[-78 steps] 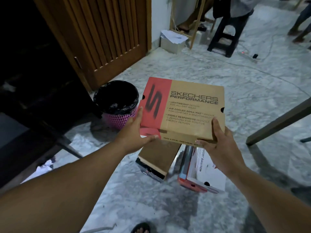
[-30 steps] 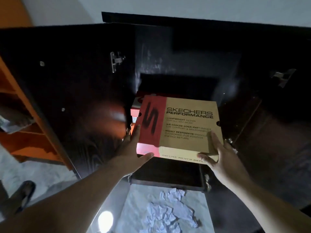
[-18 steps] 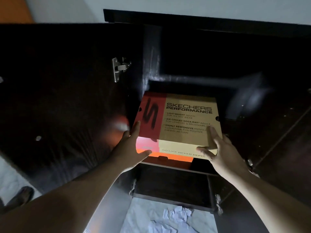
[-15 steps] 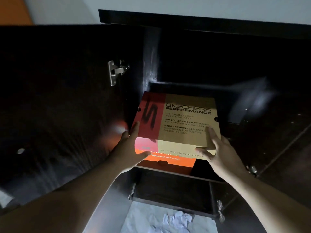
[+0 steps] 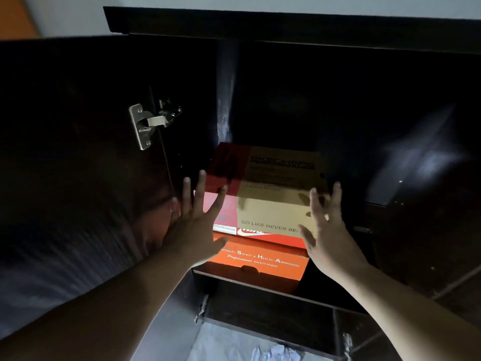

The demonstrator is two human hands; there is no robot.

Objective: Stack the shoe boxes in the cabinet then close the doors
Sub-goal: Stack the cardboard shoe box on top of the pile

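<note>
Since the earlier frames, both hands have been taken off the Skechers box (image 5: pixel 273 188), which has been pushed deeper onto the stack inside the cabinet (image 5: pixel 286 27) and is no longer gripped at its near corners. The dark cabinet fills most of the view, with its left door (image 5: pixel 78 152) swung open and a metal hinge (image 5: pixel 148 123) fixed to it; the right door is largely lost in darkness and is cut by the frame edge. On the shelf (image 5: pixel 260 285) three boxes are stacked: an orange safety-shoe box (image 5: pixel 260 261) at the bottom, a red Nike box (image 5: pixel 263 234) seen only as a thin strip above it, and the Skechers box on top. The top box is tan cardboard with a red band along its left side; its long axis is laid left to right, and its short front face, printed "GO LIKE NEVER BE…", is turned toward the viewer. The lid lettering is dim and hard to read in the shadow, and the far end of the box fades into the dark interior. The left hand (image 5: pixel 197 225) is held wide with fingers spread just before the box's left front corner, and the right hand (image 5: pixel 325 230) is likewise spread flat at the right front corner; whether the fingertips touch the cardboard cannot be told. Crumpled paper (image 5: pixel 273 353) is glimpsed below.
</note>
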